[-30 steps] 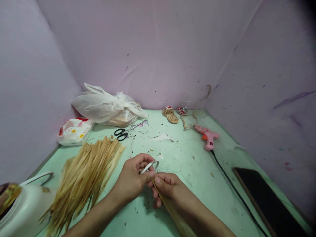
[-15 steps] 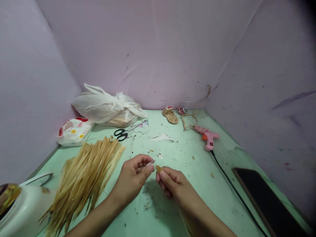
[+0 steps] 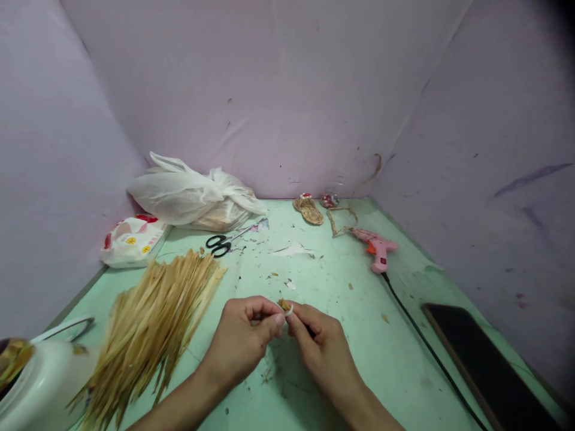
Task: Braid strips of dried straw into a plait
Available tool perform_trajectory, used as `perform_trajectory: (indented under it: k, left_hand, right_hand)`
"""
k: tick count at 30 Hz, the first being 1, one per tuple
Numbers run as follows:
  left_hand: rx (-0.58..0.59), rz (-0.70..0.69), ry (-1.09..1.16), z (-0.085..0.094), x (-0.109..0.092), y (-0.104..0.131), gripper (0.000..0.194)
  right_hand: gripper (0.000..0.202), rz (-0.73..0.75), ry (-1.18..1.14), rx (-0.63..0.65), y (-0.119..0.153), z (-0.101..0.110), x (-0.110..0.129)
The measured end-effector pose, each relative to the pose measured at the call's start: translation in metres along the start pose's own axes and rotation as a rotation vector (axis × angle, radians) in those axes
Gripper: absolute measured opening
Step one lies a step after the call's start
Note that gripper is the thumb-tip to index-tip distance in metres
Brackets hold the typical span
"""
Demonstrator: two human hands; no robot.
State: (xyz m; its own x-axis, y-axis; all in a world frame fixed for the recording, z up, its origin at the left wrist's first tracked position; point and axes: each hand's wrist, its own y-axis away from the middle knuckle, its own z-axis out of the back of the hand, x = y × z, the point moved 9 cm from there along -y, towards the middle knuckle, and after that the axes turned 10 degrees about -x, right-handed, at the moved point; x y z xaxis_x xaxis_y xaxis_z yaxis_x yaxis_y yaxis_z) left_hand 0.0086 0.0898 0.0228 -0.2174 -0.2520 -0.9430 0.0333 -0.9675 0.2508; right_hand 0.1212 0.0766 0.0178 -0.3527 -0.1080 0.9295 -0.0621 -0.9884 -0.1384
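Observation:
My left hand (image 3: 245, 335) is closed, thumb and forefinger pinching a thin white strip (image 3: 290, 310); its material is hard to make out. The strip curves at the brown tip of a dried straw-like strip (image 3: 284, 304). That tip sticks up from the pinched fingers of my right hand (image 3: 321, 344), and the rest of it is hidden behind the hand. Both hands meet fingertip to fingertip above the table. To the left lies a spread bundle of dried straw-like strips (image 3: 153, 323).
Black-handled scissors (image 3: 220, 244), a white plastic bag (image 3: 193, 194) and a tissue pack (image 3: 135, 242) lie back left. A woven sole-shaped piece (image 3: 309, 211) is behind. Right are a pink glue gun (image 3: 380, 248), its cord and a phone (image 3: 480, 365). A white container (image 3: 49, 383) stands front left.
My hands have come together. The white strip now curves against the brown tip, where before the two were slightly apart. My right wrist has turned more upright.

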Motion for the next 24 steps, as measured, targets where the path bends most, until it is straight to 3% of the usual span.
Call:
perform_trajectory:
  k: [6,11,17,24]
  left_hand:
    - [-0.045,0.096,0.055,0.001,0.008,0.0,0.018]
    - [-0.038,0.085,0.091,-0.001,0.007,0.0,0.022]
    - [-0.042,0.085,0.109,-0.002,0.007,0.003,0.023]
    - [-0.053,0.1,0.119,-0.002,0.012,0.003,0.024]
  right_hand:
    - [0.024,0.062,0.03,0.02,0.003,-0.002,0.009]
    - [0.023,0.099,-0.027,0.045,0.007,-0.002,0.018]
    - [0.031,0.004,-0.122,0.03,0.004,0.0,0.013]
    - [0.025,-0.111,-0.329,0.003,0.002,0.001,0.005]
